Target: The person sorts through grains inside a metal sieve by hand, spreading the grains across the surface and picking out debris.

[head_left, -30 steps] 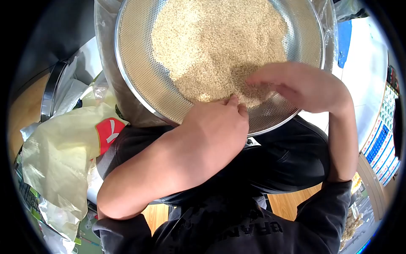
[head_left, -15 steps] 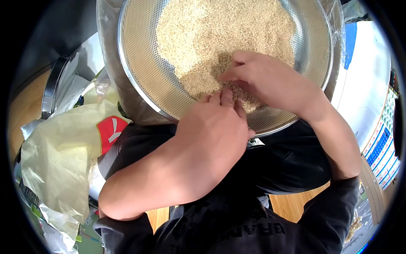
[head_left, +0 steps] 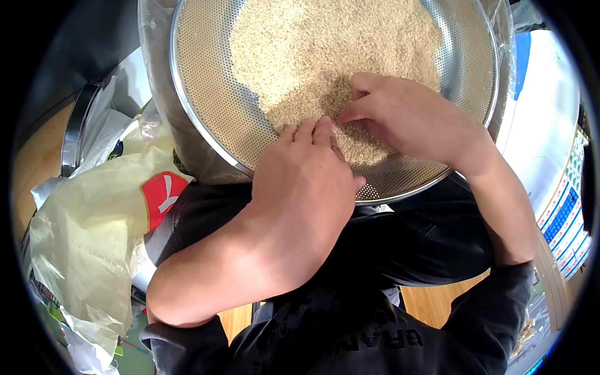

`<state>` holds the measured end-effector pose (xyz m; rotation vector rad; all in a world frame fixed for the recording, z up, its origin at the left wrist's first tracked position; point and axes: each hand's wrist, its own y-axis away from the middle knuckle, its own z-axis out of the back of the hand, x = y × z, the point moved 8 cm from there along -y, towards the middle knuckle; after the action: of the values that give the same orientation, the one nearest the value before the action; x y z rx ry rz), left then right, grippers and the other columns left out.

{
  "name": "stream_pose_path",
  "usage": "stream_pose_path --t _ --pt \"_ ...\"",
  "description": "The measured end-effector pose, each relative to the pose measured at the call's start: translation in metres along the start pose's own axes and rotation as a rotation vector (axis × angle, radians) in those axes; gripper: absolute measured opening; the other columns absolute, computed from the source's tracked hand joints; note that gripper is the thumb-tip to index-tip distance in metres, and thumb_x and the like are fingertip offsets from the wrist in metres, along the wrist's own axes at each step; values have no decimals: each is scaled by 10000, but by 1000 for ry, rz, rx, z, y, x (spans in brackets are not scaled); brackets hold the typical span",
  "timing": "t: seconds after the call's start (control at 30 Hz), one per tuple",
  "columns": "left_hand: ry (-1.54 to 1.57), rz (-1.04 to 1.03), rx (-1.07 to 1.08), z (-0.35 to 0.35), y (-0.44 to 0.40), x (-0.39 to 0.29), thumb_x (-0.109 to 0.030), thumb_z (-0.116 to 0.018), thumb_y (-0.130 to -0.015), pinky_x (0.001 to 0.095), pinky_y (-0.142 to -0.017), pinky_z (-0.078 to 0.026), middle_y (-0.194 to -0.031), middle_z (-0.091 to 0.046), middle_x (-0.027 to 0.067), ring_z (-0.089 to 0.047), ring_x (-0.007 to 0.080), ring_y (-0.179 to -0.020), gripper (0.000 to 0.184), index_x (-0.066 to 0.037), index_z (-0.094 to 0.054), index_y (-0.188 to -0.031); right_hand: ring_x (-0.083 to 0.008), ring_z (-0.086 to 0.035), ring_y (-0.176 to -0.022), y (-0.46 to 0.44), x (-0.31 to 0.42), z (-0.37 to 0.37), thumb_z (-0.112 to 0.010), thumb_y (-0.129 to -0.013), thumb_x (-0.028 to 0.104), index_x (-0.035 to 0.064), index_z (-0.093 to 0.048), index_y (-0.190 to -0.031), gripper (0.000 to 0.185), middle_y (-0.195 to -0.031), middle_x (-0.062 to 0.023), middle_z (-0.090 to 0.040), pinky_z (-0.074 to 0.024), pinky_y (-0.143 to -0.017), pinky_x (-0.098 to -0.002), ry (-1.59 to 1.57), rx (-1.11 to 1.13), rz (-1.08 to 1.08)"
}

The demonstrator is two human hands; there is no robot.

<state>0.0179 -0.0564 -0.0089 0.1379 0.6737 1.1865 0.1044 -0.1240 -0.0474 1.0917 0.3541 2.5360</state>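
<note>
Status: fingers in the grain, partway through by my judgement. A loose heap of small, pale tan grains (head_left: 331, 44) sits inside a wide, round, silver bowl of perforated metal (head_left: 203, 75), its near edge tapering toward the wall on my side. The bowl's near rim is over my lap, black trousers (head_left: 431, 244) just below it; what bears the weight, I can't tell.

Left hand (head_left: 305, 172): palm down, fingers nearly straight and slightly apart, tips at the near edge of the heap. Nothing visible in its grip. Right hand (head_left: 415, 119): just beside it, fingers curled, thumb and index drawn in close above the shaded part of the grain. Pinching a few grains or nothing? Can't tell (my own knuckles block the view).

Done: grain is in the bowl, both hands at it. Remaining: most of the heap lies beyond my fingertips, so I'd guess plenty to go, but handled and unhandled grain look alike, so no firm figure.

Around: see-through plastic sheeting (head_left: 159, 75) outside the rim, and a yellowish translucent plastic bag (head_left: 87, 219) with a red patch, beside my left leg.
</note>
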Motion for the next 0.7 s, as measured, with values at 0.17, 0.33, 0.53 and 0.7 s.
stream_pose_path --t 0.17,0.33,0.53,0.7 --pt "-10 -12 69 3 0 -1 -377 -610 -1049 379 -1116 -506 -1298 -725 257 -678 318 -1270 512 94 -735 -1205 -360 -699 -984 5 6 9 -706 -897 63 35 -787 -986 124 -968 -139 -664 -563 -829 -455 -10 -249 158" --pt "24 99 168 -12 1 2 -386 -493 -1117 417 -1192 -415 -1459 -632 242 -575 332 -1399 493 2 -781 -1213 -360 -697 -989 -9 -4 -7 -716 -876 43 37 -777 -1015 152 -962 -140 -663 -566 -849 -451 -6 -162 -26" --pt "22 102 163 -7 2 2 -393 -495 -1114 414 -1169 -446 -1443 -639 257 -605 340 -1366 502 10 -780 -1206 -359 -701 -1011 -10 -12 2 -714 -873 14 19 -772 -1048 185 -1008 -149 -697 -573 -890 -450 10 -254 -34" --pt "-30 74 189 -6 2 0 -391 -499 -1113 405 -1148 -473 -1435 -638 273 -616 336 -1353 510 30 -770 -1209 -362 -704 -1042 -12 -8 -1 -709 -889 13 16 -774 -1070 192 -1051 -155 -721 -576 -908 -448 7 -156 -64"
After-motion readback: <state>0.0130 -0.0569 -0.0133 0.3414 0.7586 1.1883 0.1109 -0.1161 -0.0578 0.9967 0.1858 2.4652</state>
